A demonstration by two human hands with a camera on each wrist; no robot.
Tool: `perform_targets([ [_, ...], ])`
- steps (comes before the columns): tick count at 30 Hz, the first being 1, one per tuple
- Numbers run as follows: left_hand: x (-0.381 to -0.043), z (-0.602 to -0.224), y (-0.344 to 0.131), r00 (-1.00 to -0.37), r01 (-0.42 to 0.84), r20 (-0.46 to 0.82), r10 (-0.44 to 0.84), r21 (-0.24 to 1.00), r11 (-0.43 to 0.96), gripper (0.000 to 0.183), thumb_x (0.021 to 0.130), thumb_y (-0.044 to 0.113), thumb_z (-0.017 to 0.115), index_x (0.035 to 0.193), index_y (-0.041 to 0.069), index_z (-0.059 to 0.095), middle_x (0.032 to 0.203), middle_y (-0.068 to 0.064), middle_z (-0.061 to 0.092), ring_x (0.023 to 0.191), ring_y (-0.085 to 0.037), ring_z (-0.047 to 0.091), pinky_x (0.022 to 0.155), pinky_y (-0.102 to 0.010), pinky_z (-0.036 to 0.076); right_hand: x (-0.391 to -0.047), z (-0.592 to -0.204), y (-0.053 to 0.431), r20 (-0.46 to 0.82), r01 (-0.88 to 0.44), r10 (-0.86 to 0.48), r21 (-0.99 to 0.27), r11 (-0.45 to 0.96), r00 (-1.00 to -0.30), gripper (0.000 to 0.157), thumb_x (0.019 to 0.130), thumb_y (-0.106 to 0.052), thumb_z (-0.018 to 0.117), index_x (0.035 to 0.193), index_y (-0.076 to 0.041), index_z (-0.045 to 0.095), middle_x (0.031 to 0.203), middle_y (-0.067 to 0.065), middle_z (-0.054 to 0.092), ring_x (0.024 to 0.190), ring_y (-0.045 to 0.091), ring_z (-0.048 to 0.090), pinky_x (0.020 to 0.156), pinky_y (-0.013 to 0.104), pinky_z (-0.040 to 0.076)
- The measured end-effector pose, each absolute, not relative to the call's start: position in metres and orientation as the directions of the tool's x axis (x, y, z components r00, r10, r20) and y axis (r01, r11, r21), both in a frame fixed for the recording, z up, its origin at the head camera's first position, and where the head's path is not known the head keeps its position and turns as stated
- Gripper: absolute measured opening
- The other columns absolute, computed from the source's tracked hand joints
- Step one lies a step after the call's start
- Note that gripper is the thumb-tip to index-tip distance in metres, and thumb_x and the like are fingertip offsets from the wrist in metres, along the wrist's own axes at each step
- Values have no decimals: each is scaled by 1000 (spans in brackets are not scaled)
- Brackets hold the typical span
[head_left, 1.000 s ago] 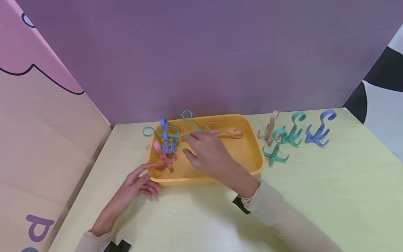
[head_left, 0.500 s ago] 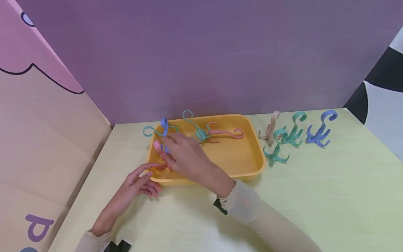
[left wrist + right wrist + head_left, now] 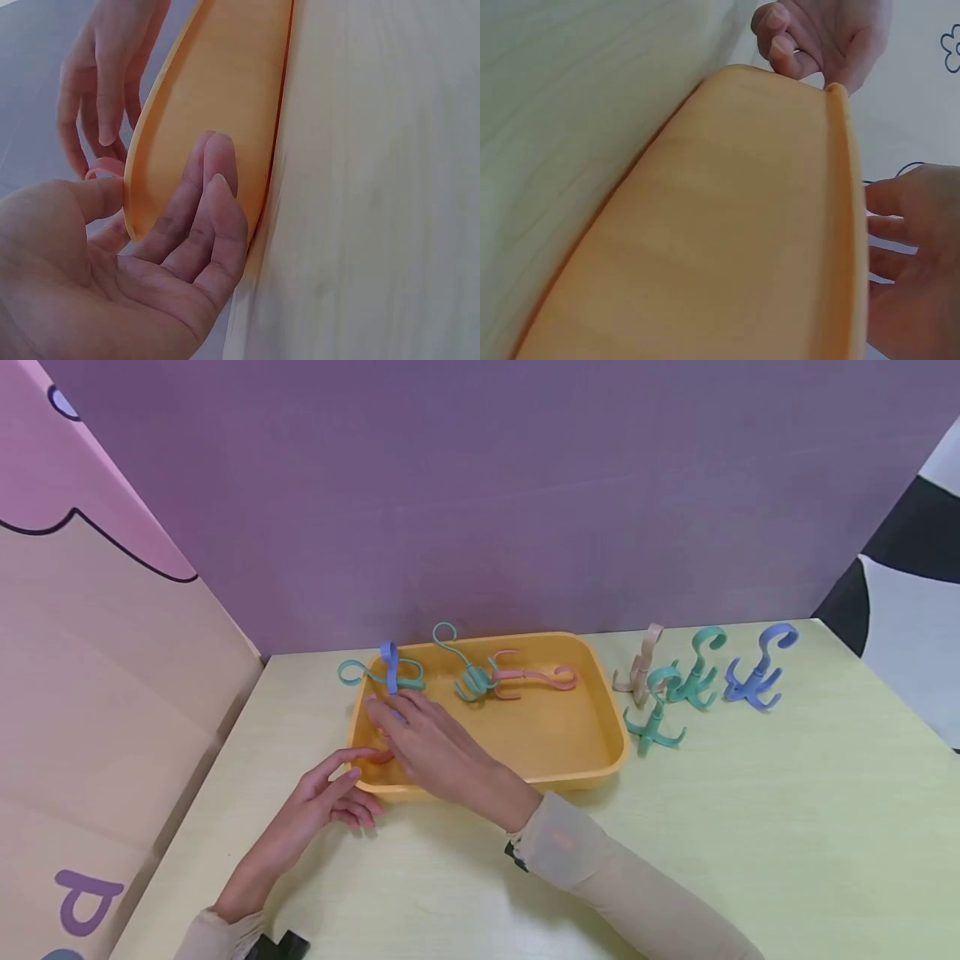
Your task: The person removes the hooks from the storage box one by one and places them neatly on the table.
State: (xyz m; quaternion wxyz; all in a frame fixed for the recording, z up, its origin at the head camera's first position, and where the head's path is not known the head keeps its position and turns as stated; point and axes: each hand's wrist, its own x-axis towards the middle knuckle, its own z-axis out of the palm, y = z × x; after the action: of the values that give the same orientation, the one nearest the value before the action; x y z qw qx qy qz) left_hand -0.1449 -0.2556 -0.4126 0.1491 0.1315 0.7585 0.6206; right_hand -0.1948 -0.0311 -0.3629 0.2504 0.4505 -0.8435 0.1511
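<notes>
Two hands are at one orange tray [image 3: 555, 731] on the tabletop [image 3: 750, 835], and each view gives a different share of them. From the head camera, the right hand [image 3: 446, 747] covers most of a pink hook [image 3: 383, 758] at the tray's left end; from the left wrist, that hook's curl appears just beyond the rim, close beneath the right fingertips. Whether those fingers pinch it I cannot tell, since the contact is hidden. The left hand [image 3: 322, 802] has thumb and index finger at the near left corner, seemingly nipping the rim, with the other fingers bent loosely outside, as both wrist views show. The right wrist view is mostly the tray's outer wall. Only the head view allows a count: five hooks at the tray, namely that pink one, a blue hook [image 3: 390, 665] beside it, a green hook [image 3: 408, 683] overhanging the far left corner, a second green hook [image 3: 476, 680] further right, and a second pink hook [image 3: 531, 676] lying next to that. Four more stand on the tabletop to the right: one beige-pink hook [image 3: 641, 672], two green hooks [image 3: 655, 725] and one blue-violet hook [image 3: 756, 678].
</notes>
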Motion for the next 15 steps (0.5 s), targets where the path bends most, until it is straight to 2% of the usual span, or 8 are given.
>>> perform_targets([
  [2,-145,-412,-255,-921,17,-61,384,980,196,42,109,33,41,145,13,44,94,-25,71,77,-41,70,69,-40,59,-195,-363,-31,570,-831,-676,-21,555,-466,39,94,-10,67,130,-5,52,116,5,61,118,26,54,98,32,47],
  [8,-145,-412,-255,-920,22,-57,387,980,197,41,109,31,40,145,12,44,93,-25,72,77,-41,70,69,-40,59,-195,-362,-31,591,-844,-683,6,536,-429,36,95,-11,67,127,1,57,141,16,54,136,29,46,116,34,33],
  [11,-145,-412,-255,-922,18,-61,382,980,198,40,109,30,40,145,12,43,93,-25,72,77,-40,70,69,-40,59,-195,-361,-31,592,-868,-694,-17,496,-408,23,96,-8,65,117,0,58,138,14,55,137,27,46,116,32,31],
  [15,-145,-412,-254,-922,15,-63,382,980,197,39,110,29,40,145,12,43,93,-25,71,77,-40,70,69,-40,59,-194,-359,-29,574,-865,-706,-9,501,-415,19,97,-9,63,114,-3,59,135,11,58,134,25,50,114,32,36],
])
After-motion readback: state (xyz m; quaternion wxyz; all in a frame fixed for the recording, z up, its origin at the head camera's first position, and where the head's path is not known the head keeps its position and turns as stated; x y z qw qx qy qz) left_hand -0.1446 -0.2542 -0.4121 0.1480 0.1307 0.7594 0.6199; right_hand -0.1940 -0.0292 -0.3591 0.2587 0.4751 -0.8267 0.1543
